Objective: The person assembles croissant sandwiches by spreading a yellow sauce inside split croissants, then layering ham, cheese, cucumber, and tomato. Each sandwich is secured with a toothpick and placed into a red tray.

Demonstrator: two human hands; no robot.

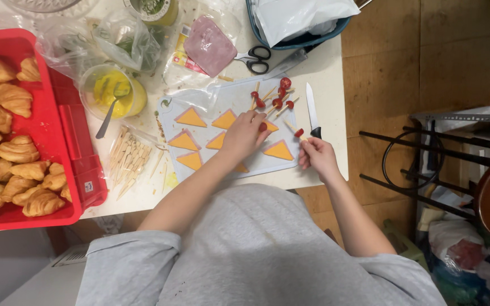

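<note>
Grey sleeves and forearms are seen reaching from the bottom of the frame to a pale cutting board on the white surface. On the board, the left hand is laid flat and loosely spread over a cheese triangle, pinning it down. Just to the right, the right hand is pinched shut around a wooden pick carrying a tomato half. Assembly of small skewers is judged to be in hand; a straight push of the pick through the pinned stack would be called for, with the fingers kept clear of the point.

More orange triangles are spread left of the hands, finished tomato picks are piled beyond them, and a knife is laid just beyond the right hand. Loose picks are scattered well to the left. Farther left, croissants are held in a red crate, and yellow sauce with a spoon is held in a plastic tub. Scissors and sliced ham are seen beyond the board.
</note>
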